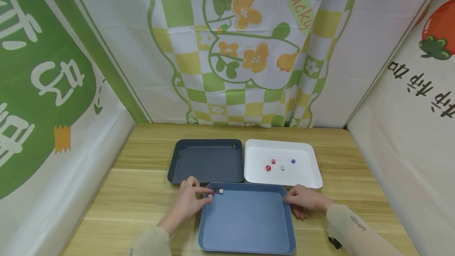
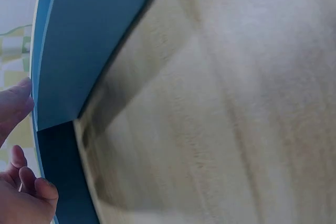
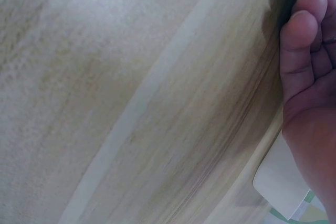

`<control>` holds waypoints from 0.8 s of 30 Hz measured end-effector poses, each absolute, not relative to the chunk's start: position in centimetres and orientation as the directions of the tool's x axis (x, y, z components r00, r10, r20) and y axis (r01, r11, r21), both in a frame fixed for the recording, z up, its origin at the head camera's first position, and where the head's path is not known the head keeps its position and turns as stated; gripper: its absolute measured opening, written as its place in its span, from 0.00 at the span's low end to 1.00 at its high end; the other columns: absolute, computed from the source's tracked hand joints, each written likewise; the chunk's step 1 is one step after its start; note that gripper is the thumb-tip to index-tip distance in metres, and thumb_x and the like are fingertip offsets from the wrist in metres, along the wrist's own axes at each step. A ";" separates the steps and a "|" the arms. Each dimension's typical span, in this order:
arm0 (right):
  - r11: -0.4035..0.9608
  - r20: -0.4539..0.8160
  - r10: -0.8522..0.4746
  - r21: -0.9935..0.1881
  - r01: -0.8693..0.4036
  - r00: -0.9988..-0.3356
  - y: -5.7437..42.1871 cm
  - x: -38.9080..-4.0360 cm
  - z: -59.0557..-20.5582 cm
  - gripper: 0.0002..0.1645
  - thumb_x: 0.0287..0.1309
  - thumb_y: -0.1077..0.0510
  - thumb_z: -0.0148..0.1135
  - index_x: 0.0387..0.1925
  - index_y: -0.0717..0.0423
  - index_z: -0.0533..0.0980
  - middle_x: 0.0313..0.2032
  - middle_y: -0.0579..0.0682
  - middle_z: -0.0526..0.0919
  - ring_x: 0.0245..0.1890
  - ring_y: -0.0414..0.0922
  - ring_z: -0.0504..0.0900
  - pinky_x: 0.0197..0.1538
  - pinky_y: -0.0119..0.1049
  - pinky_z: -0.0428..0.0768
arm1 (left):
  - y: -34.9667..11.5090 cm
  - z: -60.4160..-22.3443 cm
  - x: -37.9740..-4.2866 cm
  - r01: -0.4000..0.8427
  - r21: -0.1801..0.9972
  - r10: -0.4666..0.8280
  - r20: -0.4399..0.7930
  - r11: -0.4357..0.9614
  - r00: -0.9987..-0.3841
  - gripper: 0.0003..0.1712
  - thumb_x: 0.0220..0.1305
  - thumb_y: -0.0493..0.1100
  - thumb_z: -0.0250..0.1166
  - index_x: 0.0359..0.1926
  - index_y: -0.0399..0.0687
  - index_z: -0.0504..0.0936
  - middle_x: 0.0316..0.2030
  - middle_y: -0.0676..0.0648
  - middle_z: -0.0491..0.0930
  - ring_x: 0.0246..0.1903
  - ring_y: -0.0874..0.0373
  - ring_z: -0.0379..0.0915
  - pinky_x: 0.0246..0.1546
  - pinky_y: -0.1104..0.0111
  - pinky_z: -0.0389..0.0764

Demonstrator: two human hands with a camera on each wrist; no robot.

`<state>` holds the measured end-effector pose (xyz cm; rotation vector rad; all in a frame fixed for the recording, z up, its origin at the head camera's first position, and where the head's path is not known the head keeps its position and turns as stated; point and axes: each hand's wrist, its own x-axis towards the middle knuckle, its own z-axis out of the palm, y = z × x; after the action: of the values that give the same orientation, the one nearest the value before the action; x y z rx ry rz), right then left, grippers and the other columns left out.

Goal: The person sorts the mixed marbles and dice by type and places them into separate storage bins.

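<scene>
In the head view the blue tray (image 1: pixel 249 224) lies nearest the person. My left hand (image 1: pixel 190 200) reaches over its far left corner, index finger and thumb on either side of a white die (image 1: pixel 210 196). A red die beside it is partly covered by the index fingertip. Just right of them sit a dark die (image 1: pixel 217 191) and another white die (image 1: pixel 221 191). My right hand (image 1: pixel 305 200) holds the tray's right rim near the far corner, with its lower fingers curled outside the wall. Those curled fingers (image 3: pixel 299 40) show above the table in the right wrist view.
Behind stand a dark grey tray (image 1: pixel 206 169) with several small dice in its far corners and left side, and a white tray (image 1: pixel 256 175) holding red, white and blue dice. A small black object (image 1: pixel 334 242) lies by the right sleeve. Printed curtains (image 1: pixel 234 102) enclose the wooden table (image 1: pixel 117 204).
</scene>
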<state>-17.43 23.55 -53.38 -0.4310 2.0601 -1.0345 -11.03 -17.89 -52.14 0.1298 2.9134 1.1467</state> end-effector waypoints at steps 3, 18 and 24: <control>0.611 -0.491 -0.588 -0.790 0.044 -0.642 23.5 -17.4 -53.3 0.30 0.74 0.47 0.55 0.19 0.63 0.79 0.13 0.48 0.79 0.11 0.38 0.73 0.18 0.28 0.72 | -17.8 -52.6 -10.8 0.109 0.658 0.098 0.054 0.745 -0.994 0.12 0.49 0.42 0.82 0.38 0.55 0.93 0.34 0.53 0.57 0.38 0.54 0.52 0.33 0.68 0.59; 0.607 -0.480 -0.601 -0.794 0.026 -0.638 23.7 -17.6 -53.9 0.30 0.75 0.47 0.54 0.18 0.59 0.80 0.13 0.47 0.79 0.11 0.38 0.73 0.18 0.28 0.72 | -17.4 -53.4 -9.8 0.124 0.534 0.077 0.109 0.836 -0.991 0.12 0.47 0.46 0.83 0.36 0.57 0.94 0.35 0.53 0.59 0.37 0.55 0.53 0.33 0.68 0.60; 0.604 -0.481 -0.606 -0.796 0.026 -0.634 23.7 -17.6 -53.9 0.30 0.75 0.47 0.54 0.17 0.58 0.80 0.13 0.46 0.79 0.11 0.37 0.73 0.17 0.27 0.72 | -16.9 -53.5 -9.7 0.142 0.434 0.080 0.157 0.890 -0.984 0.10 0.47 0.46 0.83 0.33 0.58 0.93 0.34 0.53 0.60 0.35 0.55 0.53 0.33 0.67 0.58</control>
<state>-17.64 23.74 -53.88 -0.4568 2.0532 -1.0348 -9.69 -16.92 -53.54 0.1879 3.1852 0.7474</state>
